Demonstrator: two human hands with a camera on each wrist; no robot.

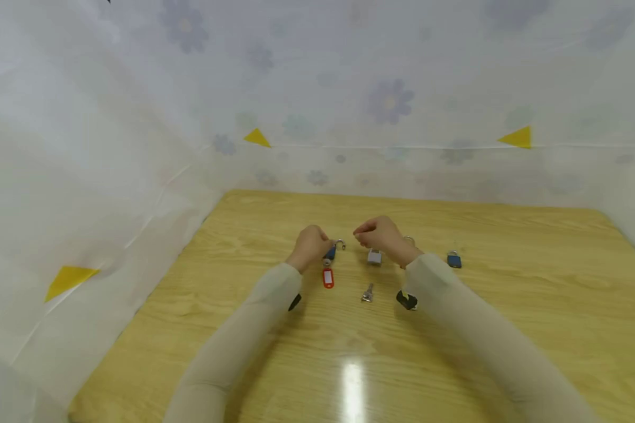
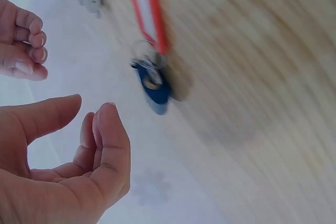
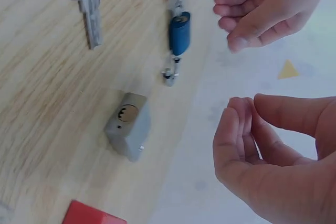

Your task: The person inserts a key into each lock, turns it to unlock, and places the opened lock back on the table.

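A blue padlock [image 1: 331, 252] [image 2: 156, 89] [image 3: 179, 31] lies on the wooden table [image 1: 455, 341] with its shackle swung open and a key with a red tag [image 1: 328, 278] [image 2: 147, 9] in its keyhole. My left hand [image 1: 317, 241] [image 2: 90, 106] hovers just left of it, fingers loosely curled, holding nothing. My right hand [image 1: 361, 234] [image 3: 244, 103] hangs above a grey padlock [image 1: 374, 257] [image 3: 128, 124], also loosely curled and empty. The two hands face each other a short gap apart.
A loose silver key [image 1: 367, 292] [image 3: 86, 3] lies nearer me than the padlocks. A second blue padlock [image 1: 454, 259] sits further right. A red object [image 3: 92, 214] shows by the grey padlock. White flowered sheets wall the table at the back and sides.
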